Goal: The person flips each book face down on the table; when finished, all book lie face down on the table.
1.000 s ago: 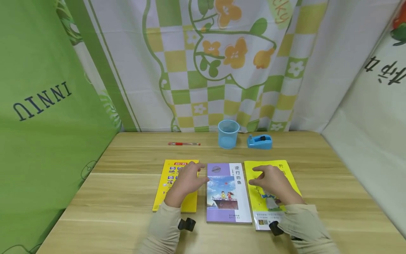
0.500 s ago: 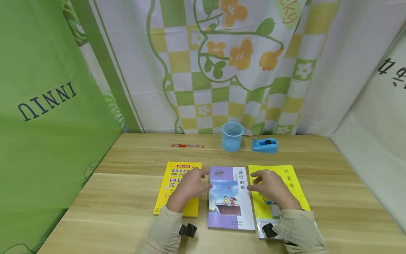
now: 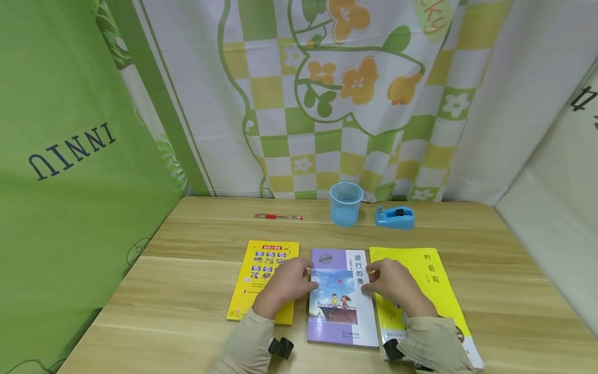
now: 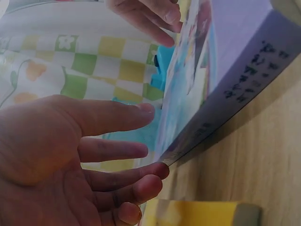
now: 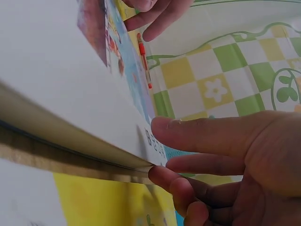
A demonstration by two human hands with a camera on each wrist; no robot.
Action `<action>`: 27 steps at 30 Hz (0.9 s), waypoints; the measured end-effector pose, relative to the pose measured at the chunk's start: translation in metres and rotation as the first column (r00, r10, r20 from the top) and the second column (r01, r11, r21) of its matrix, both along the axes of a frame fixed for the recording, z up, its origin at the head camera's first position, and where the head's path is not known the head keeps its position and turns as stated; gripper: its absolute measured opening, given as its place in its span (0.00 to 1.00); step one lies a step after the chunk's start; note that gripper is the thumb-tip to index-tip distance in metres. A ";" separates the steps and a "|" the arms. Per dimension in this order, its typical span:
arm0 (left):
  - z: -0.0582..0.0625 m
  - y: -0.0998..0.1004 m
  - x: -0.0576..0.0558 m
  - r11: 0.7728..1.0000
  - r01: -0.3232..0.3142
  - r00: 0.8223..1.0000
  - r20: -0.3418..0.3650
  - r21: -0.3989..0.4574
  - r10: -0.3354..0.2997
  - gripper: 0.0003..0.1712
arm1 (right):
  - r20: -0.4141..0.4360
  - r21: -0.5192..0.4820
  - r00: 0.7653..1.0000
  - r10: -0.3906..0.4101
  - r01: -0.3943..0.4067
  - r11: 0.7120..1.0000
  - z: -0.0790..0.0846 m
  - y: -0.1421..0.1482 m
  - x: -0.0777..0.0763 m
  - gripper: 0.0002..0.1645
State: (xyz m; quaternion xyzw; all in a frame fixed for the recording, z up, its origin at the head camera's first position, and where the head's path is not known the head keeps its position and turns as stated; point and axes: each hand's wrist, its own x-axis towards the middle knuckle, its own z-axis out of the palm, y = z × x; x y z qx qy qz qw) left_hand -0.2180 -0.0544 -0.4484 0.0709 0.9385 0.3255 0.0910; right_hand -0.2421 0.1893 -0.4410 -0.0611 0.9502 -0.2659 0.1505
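The purple-and-white book (image 3: 334,332) lies flat between two yellow books, a picture of two figures on a ship on its cover. My left hand (image 3: 286,283) is at its left edge, partly above the left yellow book (image 3: 245,296). In the left wrist view the thumb reaches over the cover and the fingertips (image 4: 160,170) meet the spine side. My right hand (image 3: 394,283) is at the right edge, over the right yellow book (image 3: 444,293). In the right wrist view its thumb is by the cover, a fingertip at the page edge. Neither hand visibly pinches the book.
Along the back of the wooden table (image 3: 159,291) lie a red pen (image 3: 279,216), a light-blue cup (image 3: 345,208) and a blue tape dispenser (image 3: 395,218). A patterned curtain (image 3: 299,130) hangs behind. Green cloth (image 3: 60,218) covers the left side.
Both hands have closed in on the purple-and-white book: the right hand moved left from above the right yellow book, the left slightly right. The head view has shifted a little.
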 end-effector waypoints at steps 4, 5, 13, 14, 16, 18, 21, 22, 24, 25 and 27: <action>-0.003 0.006 0.002 1.000 -0.001 1.000 0.011 -0.021 0.001 0.24 | -0.013 -0.005 1.000 0.008 -0.008 1.000 -0.004 -0.001 0.001 0.31; -0.005 0.007 0.002 1.000 -0.003 1.000 0.001 -0.025 0.003 0.22 | -0.015 -0.007 1.000 0.008 -0.008 1.000 -0.005 -0.002 0.001 0.30; -0.010 0.015 0.002 0.999 -0.049 0.998 -0.043 -0.017 0.048 0.18 | -0.031 0.057 0.999 -0.014 0.016 0.998 -0.005 -0.015 0.005 0.10; -0.009 0.016 0.002 0.998 -0.061 0.998 -0.035 -0.003 0.061 0.21 | -0.031 0.055 0.999 -0.017 0.019 0.998 -0.005 -0.015 0.005 0.10; -0.008 0.019 0.003 0.995 -0.088 0.996 -0.010 0.038 0.088 0.27 | -0.026 0.053 0.999 -0.029 0.031 0.998 -0.005 -0.016 0.005 0.10; -0.006 0.020 0.004 0.991 -0.106 0.994 0.013 0.085 0.105 0.32 | -0.021 0.051 0.999 -0.041 0.042 0.998 -0.005 -0.016 0.005 0.09; -0.006 0.021 0.006 0.977 -0.132 0.991 0.043 0.167 0.126 0.33 | -0.021 0.050 0.998 -0.052 0.053 0.997 -0.005 -0.016 0.006 0.08; -0.006 0.021 0.006 0.971 -0.139 0.990 0.052 0.196 0.131 0.31 | -0.026 0.044 0.998 -0.054 0.055 0.998 -0.005 -0.016 0.007 0.08; -0.007 0.021 0.006 0.955 -0.158 0.987 0.071 0.250 0.145 0.27 | -0.032 0.034 0.998 -0.054 0.056 0.998 -0.005 -0.016 0.007 0.08; -0.007 0.020 0.005 0.947 -0.168 0.985 0.081 0.275 0.151 0.25 | -0.034 0.027 0.998 -0.055 0.056 0.998 -0.006 -0.016 0.008 0.08; -0.008 0.019 0.005 0.929 -0.185 0.982 0.099 0.320 0.161 0.20 | -0.036 0.010 0.998 -0.059 0.059 0.998 -0.007 -0.017 0.008 0.08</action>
